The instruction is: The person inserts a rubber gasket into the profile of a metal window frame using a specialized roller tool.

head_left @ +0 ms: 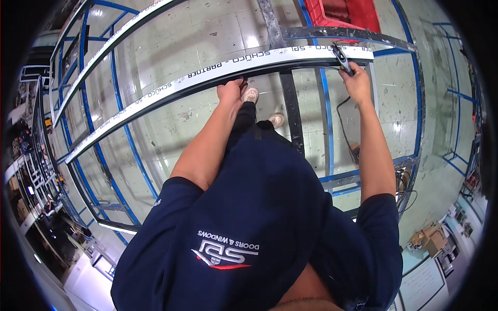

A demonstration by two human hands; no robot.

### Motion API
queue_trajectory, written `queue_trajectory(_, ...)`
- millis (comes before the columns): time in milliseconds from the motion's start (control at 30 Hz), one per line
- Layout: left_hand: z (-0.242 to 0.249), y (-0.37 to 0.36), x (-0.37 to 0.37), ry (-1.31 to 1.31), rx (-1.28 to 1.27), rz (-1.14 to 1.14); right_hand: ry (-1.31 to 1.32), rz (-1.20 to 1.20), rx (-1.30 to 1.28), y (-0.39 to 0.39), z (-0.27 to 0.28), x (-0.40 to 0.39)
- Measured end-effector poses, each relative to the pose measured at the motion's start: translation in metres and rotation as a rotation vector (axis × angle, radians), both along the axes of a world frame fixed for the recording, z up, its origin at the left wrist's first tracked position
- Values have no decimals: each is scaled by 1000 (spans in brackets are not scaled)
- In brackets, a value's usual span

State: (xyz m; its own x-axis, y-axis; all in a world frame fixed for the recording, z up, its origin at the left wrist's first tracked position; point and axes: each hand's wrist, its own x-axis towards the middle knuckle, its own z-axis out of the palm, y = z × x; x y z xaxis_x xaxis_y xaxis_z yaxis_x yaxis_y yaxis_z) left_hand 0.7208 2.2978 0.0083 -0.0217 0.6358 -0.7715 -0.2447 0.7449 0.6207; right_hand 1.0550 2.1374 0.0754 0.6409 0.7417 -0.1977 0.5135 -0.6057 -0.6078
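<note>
A long white-taped window frame profile (pixel 228 66), printed with lettering, crosses in front of me with a black strip along its near edge. My left hand (pixel 232 91) is closed at that near edge, fingertips partly hidden against the strip. Towards the profile's right end, my right hand (pixel 358 83) grips a grey and black hand tool (pixel 342 59), whose black tip overlaps the white face; its exact kind I cannot tell. From below this hand a thin black gasket-like strip (pixel 339 111) hangs down in a loose curve.
Blue and black metal racks (pixel 328 119) support the frame. A red crate (pixel 337 15) lies beyond the right end. Another white-taped profile (pixel 111 44) runs at the upper left. My shoes (pixel 250 95) stand on the floor beneath. Cardboard boxes (pixel 431 241) sit at the lower right.
</note>
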Motion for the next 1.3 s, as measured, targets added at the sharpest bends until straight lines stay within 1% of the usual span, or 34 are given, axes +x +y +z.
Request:
queue_trajectory(33,-3,0,-3,7,5,-14,-7,8,14,1,-2,1)
queue_trajectory(67,-7,-1,-7,-9,15,-69,3,6,-24,3,-3,2)
queue_trajectory(133,-11,-2,-15,-6,31,-156,-16,32,37,3,-11,7)
queue_trajectory(200,-12,-3,-26,-56,-113,-356,-63,64,93,3,-30,16)
queue_trajectory(233,9,-7,-27,18,-168,-508,-83,69,117,3,-36,18)
queue_trajectory(300,44,-7,-30,210,30,-892,-129,46,133,4,-47,15)
queue_trajectory(367,63,10,-23,354,498,-1178,-308,-135,294,2,-59,-5)
queue_trajectory(400,73,20,-12,369,644,-1213,-221,-249,339,0,-45,-22)
queue_trajectory(433,85,30,2,457,761,-1321,-136,-358,387,0,-23,-41)
queue_trajectory(467,102,33,22,406,839,-1391,-22,-445,419,-2,6,-59)
queue_trajectory(500,112,36,42,315,830,-1478,85,-535,454,-4,28,-79)
queue_trajectory(533,120,34,62,76,716,-1531,194,-566,486,-4,35,-99)
queue_trajectory(567,128,27,83,-100,618,-1571,296,-598,522,-2,37,-114)
queue_trajectory(600,128,19,100,-206,594,-1618,242,-556,567,3,29,-133)
queue_trajectory(633,134,2,115,-265,613,-1619,185,-511,606,9,22,-151)
queue_trajectory(700,140,-15,138,-210,658,-1879,221,-366,374,9,39,-179)
queue_trajectory(733,138,-24,145,-357,640,-1824,332,-471,424,8,49,-192)
queue_trajectory(767,142,-22,150,-226,389,-1739,323,-521,427,7,48,-206)
queue_trajectory(833,162,-23,145,-429,452,-1767,468,-767,884,6,40,-236)
queue_trajectory(867,148,-2,151,-317,548,-1867,543,-896,1110,14,26,-257)
queue_trajectory(900,149,15,154,-183,731,-2029,525,-942,1118,21,7,-281)
queue_trajectory(967,152,30,153,283,1246,-2379,816,-1070,651,49,-36,-327)
queue_trajectory(1000,148,28,152,418,1379,-2509,887,-1059,655,73,-60,-352)
queue_trajectory(1033,134,35,149,420,1387,-2539,958,-1044,664,98,-84,-376)
queue_trajectory(1067,115,44,146,88,1767,-2706,930,-1066,708,125,-103,-396)
queue_trajectory(1100,102,48,142,-335,2135,-2807,908,-1094,752,149,-110,-410)
queue_trajectory(1133,99,42,134,-175,1828,-3109,919,-1127,776,160,-102,-415)
queue_trajectory(1167,95,36,127,93,1739,-3320,929,-1145,797,168,-95,-415)
queue_trajectory(1233,91,19,115,596,1702,-3548,963,-1196,856,173,-79,-413)
queue_trajectory(1267,91,11,108,730,1737,-3576,965,-1230,855,173,-74,-410)
queue_trajectory(1300,85,8,107,730,1740,-3605,971,-1260,852,177,-75,-409)
